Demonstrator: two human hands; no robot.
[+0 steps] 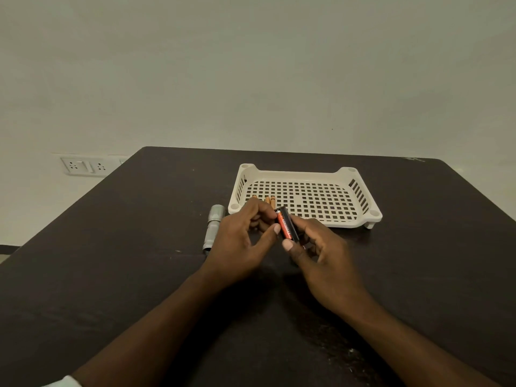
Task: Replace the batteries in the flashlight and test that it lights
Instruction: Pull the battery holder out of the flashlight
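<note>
Hands [279, 244] hide tray [360, 191] batteries [270, 200]; flashlight [213, 229] beside.

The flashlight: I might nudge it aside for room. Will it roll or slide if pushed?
The flashlight is a round metal tube lying on its side on the smooth table, so a sideways push would probably roll it. Its wider head may make it curve rather than roll straight. It looks rigid and likely slick to grip.

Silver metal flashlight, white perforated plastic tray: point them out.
silver metal flashlight [213, 229], head view, mid-barrel.
white perforated plastic tray [363, 192], head view, right slotted wall.
</note>
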